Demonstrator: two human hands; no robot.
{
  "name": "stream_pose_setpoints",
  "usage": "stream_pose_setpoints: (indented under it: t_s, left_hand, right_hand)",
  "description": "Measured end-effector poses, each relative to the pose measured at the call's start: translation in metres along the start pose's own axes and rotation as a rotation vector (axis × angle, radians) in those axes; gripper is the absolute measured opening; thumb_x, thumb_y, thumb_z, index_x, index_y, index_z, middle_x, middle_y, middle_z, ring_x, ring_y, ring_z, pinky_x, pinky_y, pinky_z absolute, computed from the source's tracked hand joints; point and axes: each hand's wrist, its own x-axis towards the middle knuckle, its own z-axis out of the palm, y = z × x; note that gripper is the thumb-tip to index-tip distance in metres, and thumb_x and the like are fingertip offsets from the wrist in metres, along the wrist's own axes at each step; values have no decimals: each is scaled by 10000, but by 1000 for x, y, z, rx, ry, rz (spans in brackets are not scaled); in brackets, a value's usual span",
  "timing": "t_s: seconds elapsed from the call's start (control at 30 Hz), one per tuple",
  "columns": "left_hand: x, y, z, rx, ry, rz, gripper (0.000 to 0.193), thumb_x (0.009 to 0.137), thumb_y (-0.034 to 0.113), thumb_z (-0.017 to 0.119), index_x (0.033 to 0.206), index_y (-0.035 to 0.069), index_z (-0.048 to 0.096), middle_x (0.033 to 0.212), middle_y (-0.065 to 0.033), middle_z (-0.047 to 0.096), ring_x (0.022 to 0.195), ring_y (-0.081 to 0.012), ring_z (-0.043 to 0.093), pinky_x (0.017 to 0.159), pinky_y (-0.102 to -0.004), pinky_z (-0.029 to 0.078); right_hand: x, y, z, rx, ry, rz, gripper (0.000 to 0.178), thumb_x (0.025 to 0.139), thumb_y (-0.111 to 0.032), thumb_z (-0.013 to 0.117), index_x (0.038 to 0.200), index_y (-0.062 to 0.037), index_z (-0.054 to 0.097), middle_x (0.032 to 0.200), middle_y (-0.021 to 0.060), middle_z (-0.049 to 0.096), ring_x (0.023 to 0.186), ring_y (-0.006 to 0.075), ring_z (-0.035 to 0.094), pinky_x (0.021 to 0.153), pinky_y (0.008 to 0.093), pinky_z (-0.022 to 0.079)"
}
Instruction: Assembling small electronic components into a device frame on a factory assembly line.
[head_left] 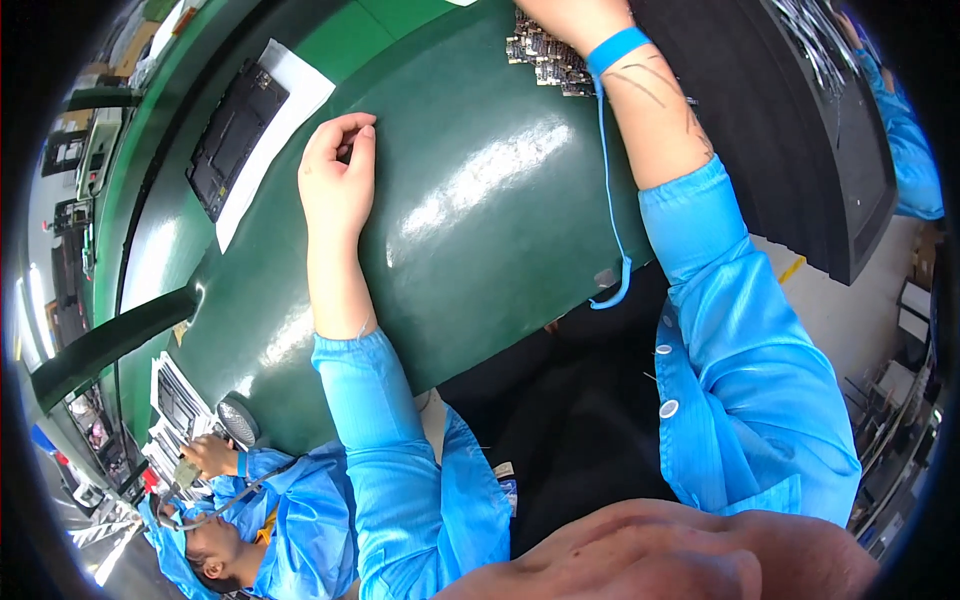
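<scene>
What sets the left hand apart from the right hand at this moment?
The left hand shows whole over the green tabletop, fingers curled; the right hand is cut off by the picture's top edge, its fingers out of view.
The right hand is by the small circuit boards; the left hand is well apart from them.
The right wears a blue wristband; the left has none.
Both extend from blue sleeves.
</scene>
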Motion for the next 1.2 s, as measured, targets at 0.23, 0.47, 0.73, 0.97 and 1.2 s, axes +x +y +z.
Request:
stream_pose_setpoints:
  t_s: [0.23, 0.47, 0.73, 0.97, 1.2]
  left_hand:
    - [1, -3, 1, -10, -14, 6, 122, 946, 111, 687, 1040, 62, 749, 971, -39, 716, 871, -147, 654, 829, -287, 528]
    - [3, -3, 5, -10, -14, 35, 120, 944, 112, 689, 1036, 62, 748, 977, -45, 718, 889, -153, 662, 834, -289, 529]
    - [2, 1, 4, -16, -14, 29, 121, 944, 115, 692, 1035, 61, 751, 973, -43, 717, 885, -149, 664, 832, -287, 532]
    - [2, -2, 5, -27, -15, 23, 121, 947, 122, 693, 1033, 65, 754, 975, -42, 717, 884, -152, 663, 833, -289, 532]
    - [1, -8, 6, -232, -12, 7, 194, 919, 70, 724, 1110, 41, 730, 988, -44, 727, 877, -111, 659, 838, -273, 534]
  right_hand:
    - [11, 26, -14, -147, -131, 162, 271, 782, -224, 762, 977, -37, 794, 936, 200, 760, 883, 336, 746, 844, 413, 582]
    - [9, 29, -12, -163, -144, 116, 264, 782, -237, 766, 934, -23, 797, 910, 215, 754, 890, 356, 745, 856, 415, 578]
    - [17, 31, -4, -76, 241, -30, 209, 851, -218, 728, 886, -18, 781, 912, 200, 756, 862, 337, 742, 809, 412, 575]
    - [9, -4, -4, 215, 471, -250, 88, 899, -100, 716, 925, -18, 733, 830, 111, 700, 735, 230, 675, 676, 348, 537]
    - [-37, -39, 60, 201, -208, -760, 136, 936, -194, 703, 997, -88, 762, 965, 79, 724, 924, 269, 702, 817, 365, 574]
